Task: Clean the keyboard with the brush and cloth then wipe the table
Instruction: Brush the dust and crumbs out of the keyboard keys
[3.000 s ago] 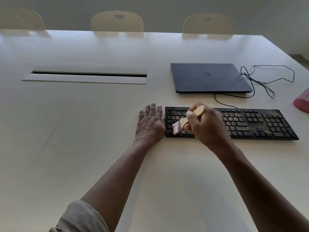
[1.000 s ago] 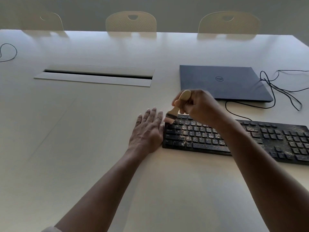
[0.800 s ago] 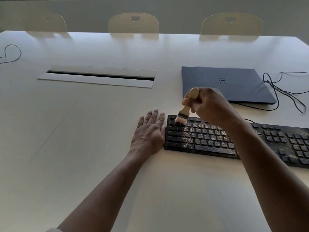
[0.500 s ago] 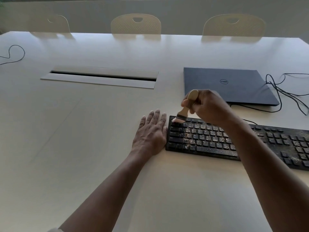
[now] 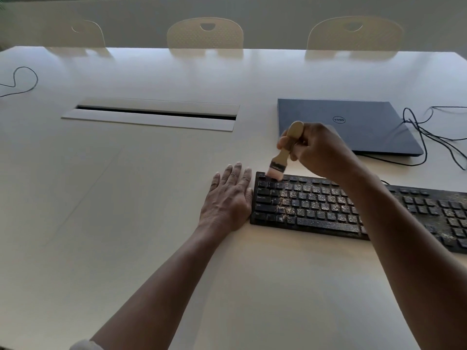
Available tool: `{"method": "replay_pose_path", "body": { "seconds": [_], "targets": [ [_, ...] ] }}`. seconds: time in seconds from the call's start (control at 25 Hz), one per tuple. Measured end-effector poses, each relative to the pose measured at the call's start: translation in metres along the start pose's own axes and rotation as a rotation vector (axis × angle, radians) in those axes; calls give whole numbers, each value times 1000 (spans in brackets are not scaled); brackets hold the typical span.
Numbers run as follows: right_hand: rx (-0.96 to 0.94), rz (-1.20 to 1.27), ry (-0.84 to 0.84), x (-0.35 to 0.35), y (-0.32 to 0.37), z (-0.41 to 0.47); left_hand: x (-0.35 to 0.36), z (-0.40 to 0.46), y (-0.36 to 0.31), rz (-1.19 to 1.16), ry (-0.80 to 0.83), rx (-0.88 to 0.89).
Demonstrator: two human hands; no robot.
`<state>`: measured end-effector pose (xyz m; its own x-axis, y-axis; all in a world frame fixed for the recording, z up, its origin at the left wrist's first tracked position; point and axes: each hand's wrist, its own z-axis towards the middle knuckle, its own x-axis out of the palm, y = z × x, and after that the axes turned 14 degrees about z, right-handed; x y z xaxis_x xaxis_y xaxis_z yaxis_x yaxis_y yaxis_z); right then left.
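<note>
A black keyboard [image 5: 328, 210] speckled with pale crumbs lies on the white table [image 5: 126, 223]. My right hand [image 5: 318, 150] grips the wooden handle of a small brush [image 5: 280, 162], its pale bristles touching the keyboard's top left corner. My left hand [image 5: 227, 198] rests flat on the table, fingers straight, its side against the keyboard's left end. The leftmost keys look cleaner than the ones further right. No cloth is in view.
A closed grey laptop [image 5: 353, 122] lies behind the keyboard, with black cables [image 5: 434, 137] looping to its right. A cable slot [image 5: 156, 113] is set into the table's middle. Another cable loop [image 5: 22, 82] lies far left. Three chairs [image 5: 204, 34] stand along the far edge.
The brush has swept between the lower and top rows at the keyboard's left end and now sits at the top left corner. My left hand stayed flat beside the keyboard. The camera shifted.
</note>
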<state>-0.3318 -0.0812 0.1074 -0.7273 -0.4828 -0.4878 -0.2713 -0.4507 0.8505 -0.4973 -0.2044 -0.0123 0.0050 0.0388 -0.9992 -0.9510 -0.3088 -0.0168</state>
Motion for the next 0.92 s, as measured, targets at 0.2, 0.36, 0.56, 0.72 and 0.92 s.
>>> {"method": "replay_pose_path", "body": {
  "seconds": [0.2, 0.36, 0.56, 0.72, 0.92],
  "targets": [
    [-100, -198, -24, 30, 4, -8, 0, 1, -1, -1, 4, -7],
    [-44, -192, -64, 24, 6, -9, 1, 1, -1, -3, 3, -7],
    [-51, -192, -94, 31, 7, -7, 0, 2, -1, -3, 12, -8],
    [37, -247, -31, 21, 9, -12, 1, 2, 0, -11, 8, -8],
    [-14, -221, -121, 28, 15, -17, 0, 1, -1, -8, 5, -10]
  ]
}}
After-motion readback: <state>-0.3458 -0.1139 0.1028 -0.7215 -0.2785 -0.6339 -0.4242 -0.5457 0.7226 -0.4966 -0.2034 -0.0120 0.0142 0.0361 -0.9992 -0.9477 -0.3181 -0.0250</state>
